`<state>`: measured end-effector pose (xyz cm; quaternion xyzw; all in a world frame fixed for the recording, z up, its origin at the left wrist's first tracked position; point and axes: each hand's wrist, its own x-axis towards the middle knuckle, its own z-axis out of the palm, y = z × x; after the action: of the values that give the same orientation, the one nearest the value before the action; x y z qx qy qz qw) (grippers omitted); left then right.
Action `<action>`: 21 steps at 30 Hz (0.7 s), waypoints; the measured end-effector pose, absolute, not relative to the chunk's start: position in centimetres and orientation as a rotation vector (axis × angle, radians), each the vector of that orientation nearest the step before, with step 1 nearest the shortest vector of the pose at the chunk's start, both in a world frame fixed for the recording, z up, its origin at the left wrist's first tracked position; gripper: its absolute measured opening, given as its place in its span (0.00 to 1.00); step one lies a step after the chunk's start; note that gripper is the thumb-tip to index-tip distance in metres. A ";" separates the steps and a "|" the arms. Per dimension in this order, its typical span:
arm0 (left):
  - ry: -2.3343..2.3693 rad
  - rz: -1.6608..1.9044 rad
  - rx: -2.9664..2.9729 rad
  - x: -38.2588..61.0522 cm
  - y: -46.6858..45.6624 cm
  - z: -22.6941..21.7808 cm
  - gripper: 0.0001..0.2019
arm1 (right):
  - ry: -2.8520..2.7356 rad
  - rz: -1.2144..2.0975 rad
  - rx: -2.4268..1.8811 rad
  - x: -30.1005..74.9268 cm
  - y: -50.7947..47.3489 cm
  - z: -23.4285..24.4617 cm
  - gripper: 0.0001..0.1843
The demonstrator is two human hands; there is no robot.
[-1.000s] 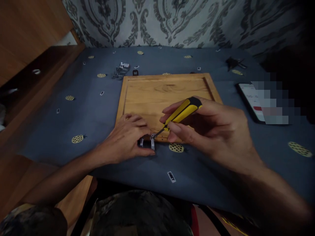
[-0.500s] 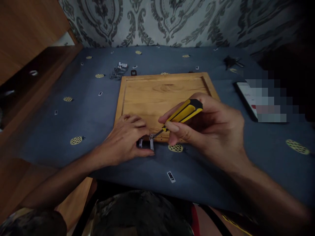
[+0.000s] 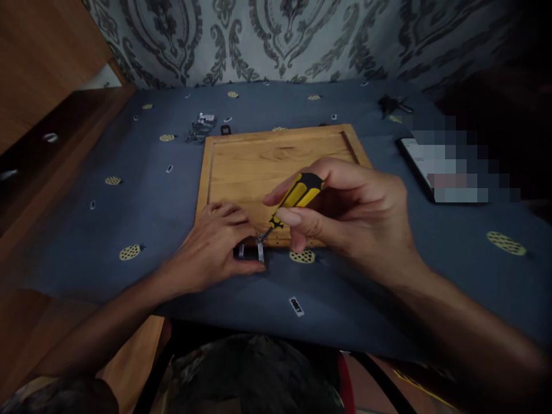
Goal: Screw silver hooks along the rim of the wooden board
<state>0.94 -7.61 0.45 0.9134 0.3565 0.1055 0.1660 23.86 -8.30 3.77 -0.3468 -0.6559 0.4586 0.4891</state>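
At the far left, a wooden cabinet [image 3: 43, 52] stands beside a blue cloth [image 3: 146, 201] printed with yellow pineapples and small white labels, most too small to read. Towards the back lies a cluster of metal fittings [image 3: 200, 126], with no marking that can be read, and just to its right a small dark square frame [image 3: 226, 130]. The left hand [image 3: 215, 244] is half curled, fingers bent over the near-left part of a wooden board [image 3: 276, 155], thumb spread below them, steadying a metal bracket [image 3: 261, 252] at the board's near edge. A yellow-and-black screwdriver [image 3: 299, 192] slants down to the left, its tip at the bracket; no brand shows on its handle. Nearer the person, one printed label [image 3: 296, 306] appears to read "OBEY". The right hand [image 3: 366, 213] is closed around the screwdriver handle, thumb and fingertips pinching it. Beyond, a dark tool [image 3: 392, 106] lies near a phone [image 3: 416, 158] whose lit screen is partly pixelated, its text illegible.
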 end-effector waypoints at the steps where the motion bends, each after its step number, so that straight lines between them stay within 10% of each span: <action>1: 1.016 0.297 2.602 0.9 -7.6 0.4 0.18 | -1.573 1.154 -0.828 23.7 -8.2 3.9 0.25; 10: 1.048 0.300 2.610 1.0 -7.6 0.3 0.18 | -1.546 1.261 -0.756 24.1 -8.7 3.6 0.12; 21: 1.033 0.280 2.624 0.8 -7.5 0.4 0.19 | -1.472 1.196 -0.759 24.1 -8.7 3.2 0.22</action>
<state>0.79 -7.54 0.43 0.9151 0.3600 0.0976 0.1531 24.07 -8.65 3.21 -0.3167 -0.6144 0.4992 0.5224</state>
